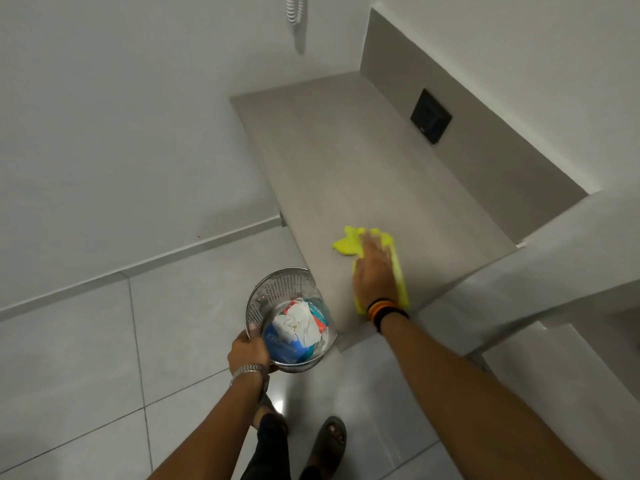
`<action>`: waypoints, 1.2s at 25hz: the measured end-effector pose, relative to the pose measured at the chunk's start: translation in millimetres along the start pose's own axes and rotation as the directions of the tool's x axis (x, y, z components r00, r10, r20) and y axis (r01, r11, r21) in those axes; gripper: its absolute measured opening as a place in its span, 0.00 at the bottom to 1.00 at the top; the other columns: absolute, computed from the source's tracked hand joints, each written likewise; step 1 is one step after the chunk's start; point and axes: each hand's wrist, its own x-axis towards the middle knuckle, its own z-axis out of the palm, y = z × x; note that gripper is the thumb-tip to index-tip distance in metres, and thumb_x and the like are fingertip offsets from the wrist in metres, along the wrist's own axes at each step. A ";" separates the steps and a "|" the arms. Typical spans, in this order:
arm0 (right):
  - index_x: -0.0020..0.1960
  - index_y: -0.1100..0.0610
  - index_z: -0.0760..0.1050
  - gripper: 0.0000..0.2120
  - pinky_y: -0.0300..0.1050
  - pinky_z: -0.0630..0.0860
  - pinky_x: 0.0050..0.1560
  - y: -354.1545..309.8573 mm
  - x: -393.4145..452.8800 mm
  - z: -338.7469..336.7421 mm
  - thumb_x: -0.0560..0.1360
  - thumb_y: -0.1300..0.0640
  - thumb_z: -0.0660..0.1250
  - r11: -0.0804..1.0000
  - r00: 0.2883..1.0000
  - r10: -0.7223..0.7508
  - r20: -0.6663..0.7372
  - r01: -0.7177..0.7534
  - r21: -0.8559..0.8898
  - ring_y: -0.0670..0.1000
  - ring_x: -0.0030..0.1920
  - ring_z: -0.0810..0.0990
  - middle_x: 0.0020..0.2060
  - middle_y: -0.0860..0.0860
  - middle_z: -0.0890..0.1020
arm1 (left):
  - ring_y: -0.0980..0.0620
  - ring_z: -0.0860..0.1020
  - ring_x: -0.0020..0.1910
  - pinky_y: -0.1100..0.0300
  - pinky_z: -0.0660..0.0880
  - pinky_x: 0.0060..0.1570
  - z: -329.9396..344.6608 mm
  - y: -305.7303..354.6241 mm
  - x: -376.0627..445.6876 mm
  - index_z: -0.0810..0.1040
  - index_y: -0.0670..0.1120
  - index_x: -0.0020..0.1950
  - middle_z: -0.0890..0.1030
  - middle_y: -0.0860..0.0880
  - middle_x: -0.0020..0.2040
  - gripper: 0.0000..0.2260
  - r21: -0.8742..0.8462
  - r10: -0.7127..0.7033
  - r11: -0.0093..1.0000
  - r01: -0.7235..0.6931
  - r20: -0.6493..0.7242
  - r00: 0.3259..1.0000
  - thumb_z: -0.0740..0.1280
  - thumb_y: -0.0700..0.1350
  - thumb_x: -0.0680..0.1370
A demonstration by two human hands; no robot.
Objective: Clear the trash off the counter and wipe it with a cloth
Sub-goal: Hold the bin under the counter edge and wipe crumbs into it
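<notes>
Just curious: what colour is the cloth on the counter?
Bright yellow cloth, pressed under the right hand; head view.

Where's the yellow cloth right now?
In the head view, the yellow cloth lies flat on the counter near its front end, pressed under the right hand, right of the trash-filled bin.

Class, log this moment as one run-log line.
left hand: holds mesh bin of trash | right hand: presses yellow cloth on counter
</notes>
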 end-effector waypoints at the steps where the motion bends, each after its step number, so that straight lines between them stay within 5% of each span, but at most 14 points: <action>1: 0.78 0.59 0.58 0.29 0.52 0.47 0.80 -24.7 -15.0 11.5 0.78 0.65 0.58 0.996 0.999 -0.032 0.022 0.030 0.089 0.56 0.79 0.56 0.78 0.56 0.63 | 0.34 0.79 0.57 0.43 0.78 0.59 -2.7 3.0 -2.1 0.77 0.42 0.64 0.80 0.35 0.61 0.23 -0.010 -0.004 1.000 0.004 -0.002 1.000 0.55 0.58 0.83; 7: 0.78 0.49 0.59 0.26 0.34 0.60 0.74 -117.6 -90.4 56.2 0.81 0.59 0.55 0.846 0.955 -0.282 0.090 0.203 0.492 0.44 0.76 0.64 0.76 0.45 0.66 | 0.33 0.78 0.59 0.43 0.76 0.61 -42.8 7.2 10.8 0.79 0.41 0.62 0.80 0.34 0.61 0.22 0.019 0.017 1.000 -0.016 -0.073 0.997 0.56 0.55 0.83; 10: 0.77 0.51 0.61 0.27 0.38 0.63 0.74 -131.7 -84.4 81.1 0.80 0.64 0.55 0.893 0.949 -0.219 0.227 0.101 0.438 0.48 0.74 0.67 0.74 0.49 0.69 | 0.33 0.78 0.59 0.45 0.75 0.61 -63.8 6.3 29.1 0.79 0.41 0.61 0.81 0.34 0.60 0.22 0.000 -0.002 1.000 0.002 -0.087 0.996 0.56 0.55 0.83; 14: 0.76 0.47 0.60 0.27 0.30 0.60 0.71 -160.9 -59.3 121.9 0.80 0.62 0.57 0.926 0.907 -0.241 0.345 0.108 0.361 0.43 0.71 0.68 0.73 0.47 0.69 | 0.35 0.78 0.58 0.47 0.74 0.57 -84.4 17.4 81.1 0.79 0.42 0.62 0.81 0.35 0.60 0.23 0.025 -0.023 0.999 0.023 -0.035 0.999 0.55 0.57 0.83; 17: 0.76 0.41 0.57 0.26 0.31 0.61 0.69 -187.2 -26.4 149.7 0.81 0.56 0.54 0.935 0.913 -0.188 0.361 0.054 0.352 0.37 0.69 0.65 0.73 0.40 0.66 | 0.40 0.78 0.47 0.53 0.74 0.49 -98.8 34.6 129.7 0.80 0.41 0.58 0.82 0.36 0.57 0.24 0.006 -0.030 1.000 0.030 0.040 0.999 0.54 0.59 0.83; 19: 0.78 0.45 0.56 0.25 0.31 0.59 0.69 -203.7 -1.7 165.7 0.83 0.56 0.53 0.950 0.914 -0.138 0.381 0.012 0.313 0.41 0.71 0.65 0.75 0.44 0.66 | 0.44 0.76 0.44 0.55 0.74 0.47 -110.0 49.2 161.5 0.80 0.41 0.56 0.83 0.37 0.56 0.23 0.027 -0.013 1.000 0.011 0.067 0.998 0.55 0.58 0.83; 26: 0.77 0.42 0.58 0.23 0.46 0.69 0.72 -211.7 70.8 236.2 0.83 0.54 0.54 0.942 0.946 -0.029 0.323 -0.082 0.326 0.46 0.72 0.69 0.74 0.43 0.68 | 0.38 0.81 0.54 0.51 0.78 0.54 -101.5 70.0 269.2 0.79 0.44 0.62 0.83 0.38 0.57 0.19 0.062 0.022 0.998 -0.027 0.085 0.996 0.56 0.53 0.84; 30: 0.76 0.37 0.57 0.25 0.34 0.69 0.65 -163.2 109.0 317.0 0.83 0.55 0.56 0.929 0.950 0.031 0.311 -0.142 0.341 0.45 0.70 0.72 0.73 0.39 0.70 | 0.40 0.82 0.54 0.49 0.80 0.56 -57.8 46.9 363.9 0.77 0.48 0.67 0.84 0.41 0.57 0.19 0.074 -0.012 0.997 0.006 0.074 0.997 0.56 0.55 0.83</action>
